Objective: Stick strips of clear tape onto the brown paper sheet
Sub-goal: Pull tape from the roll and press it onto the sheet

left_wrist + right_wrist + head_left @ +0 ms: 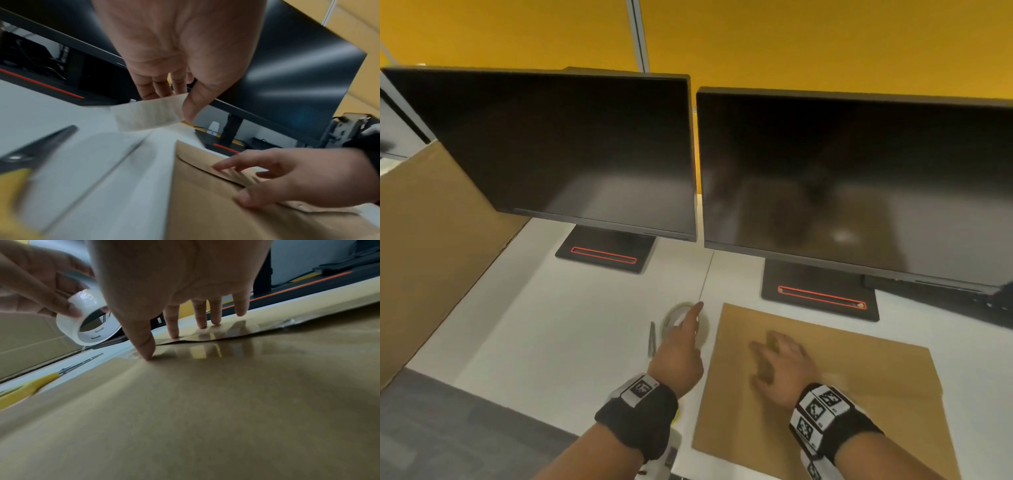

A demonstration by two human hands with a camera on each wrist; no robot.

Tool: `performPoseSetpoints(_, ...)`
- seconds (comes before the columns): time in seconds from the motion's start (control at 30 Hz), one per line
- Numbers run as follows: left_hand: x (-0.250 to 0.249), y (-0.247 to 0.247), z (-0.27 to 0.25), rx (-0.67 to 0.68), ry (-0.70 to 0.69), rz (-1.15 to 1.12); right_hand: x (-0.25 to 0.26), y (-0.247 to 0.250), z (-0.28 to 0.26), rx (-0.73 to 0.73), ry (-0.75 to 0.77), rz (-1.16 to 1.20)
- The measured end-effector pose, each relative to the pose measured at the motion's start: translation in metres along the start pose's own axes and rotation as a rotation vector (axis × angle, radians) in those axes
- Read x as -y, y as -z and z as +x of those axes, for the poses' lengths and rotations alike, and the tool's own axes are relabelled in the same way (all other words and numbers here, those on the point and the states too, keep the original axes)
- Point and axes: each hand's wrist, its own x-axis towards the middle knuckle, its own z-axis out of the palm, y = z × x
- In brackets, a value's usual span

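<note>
Head view: a brown paper sheet (825, 394) lies flat on the white tabletop (551, 325), in front of the right of two dark monitors (571, 150). The right hand (780, 370) rests on the sheet's left part with its fingers spread and nearly straight, holding nothing. The left hand (678, 353) is just left of the sheet over the tape roll (685, 320), forefinger stretched forward. Scissors (652, 339) lie on the tabletop just left of the roll. A cardboard panel (431, 240) stands at the far left.

Left wrist view: the left hand (179, 56) pinches the roll (147, 112) between thumb and fingers (152, 87), holding it above the tabletop. The scissors (39, 146) are blurred at lower left. The right hand (292, 178) has its fingertips down on the sheet (205, 211).

Right wrist view: the right hand (174, 280) presses its thumb and fingers (172, 324) on the sheet (205, 410), on a glossy strip of tape (205, 348) stuck along a seam near the far edge. The left hand (30, 285) grips the roll (90, 318) in the air just beyond the sheet's edge. The yellow-handled scissors (41, 381) lie beside the sheet.
</note>
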Motion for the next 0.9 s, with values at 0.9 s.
performPoseSetpoints(0.9,-0.131,-0.111,0.013,0.287,-0.275,-0.107,-0.101,0.042,-0.058,-0.563,0.096,0.772)
